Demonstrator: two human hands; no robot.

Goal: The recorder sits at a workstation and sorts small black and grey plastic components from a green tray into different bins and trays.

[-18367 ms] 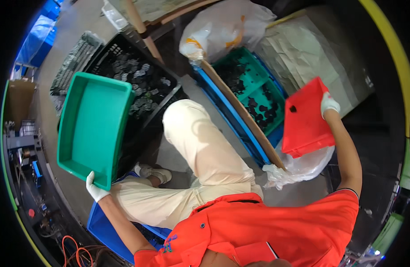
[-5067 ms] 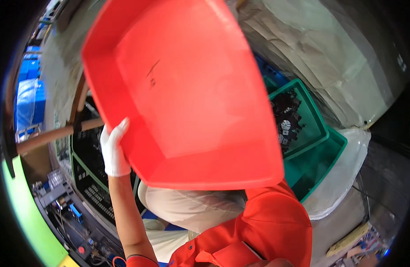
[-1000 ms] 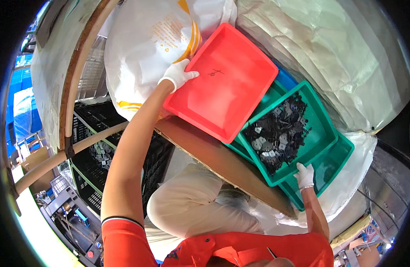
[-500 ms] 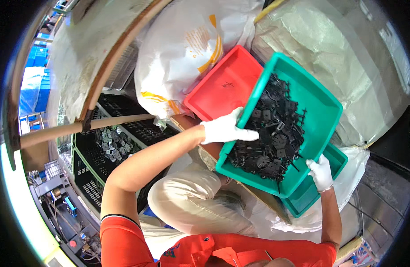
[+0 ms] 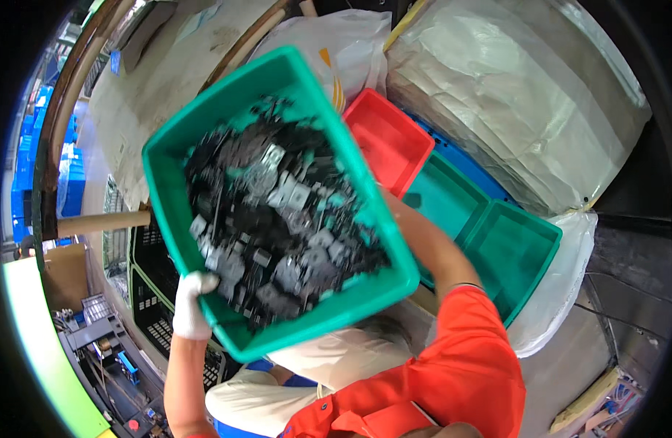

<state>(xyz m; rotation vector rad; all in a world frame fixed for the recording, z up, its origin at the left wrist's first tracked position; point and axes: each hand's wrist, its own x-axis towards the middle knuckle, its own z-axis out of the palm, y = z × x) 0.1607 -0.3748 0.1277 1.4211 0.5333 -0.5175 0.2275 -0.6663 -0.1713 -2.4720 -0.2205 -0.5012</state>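
A green plastic tray (image 5: pixel 299 332) is held up in front of me, tilted. Inside lies a heap of small dark parts (image 5: pixel 252 219), among them flat black pieces and shinier grey squarish ones. My left hand (image 5: pixel 192 310), in a white glove, grips the tray's lower left edge, with the thumb over the rim. The right forearm (image 5: pixel 434 241) reaches behind the tray's right wall. That wall hides my right hand, so its fingers do not show.
Right of the held tray are a red tray (image 5: pixel 394 142) and two green trays (image 5: pixel 522 237), beside a large translucent bag (image 5: pixel 511 109). Black crates (image 5: pixel 150 306) stand at the left under a wooden bar (image 5: pixel 106 223). Machinery (image 5: pixel 106 365) is at lower left.
The filled green tray has been carried left, from above the other trays to over my lap and the crates. My left hand now grips its lower left edge; the right hand has gone behind it.
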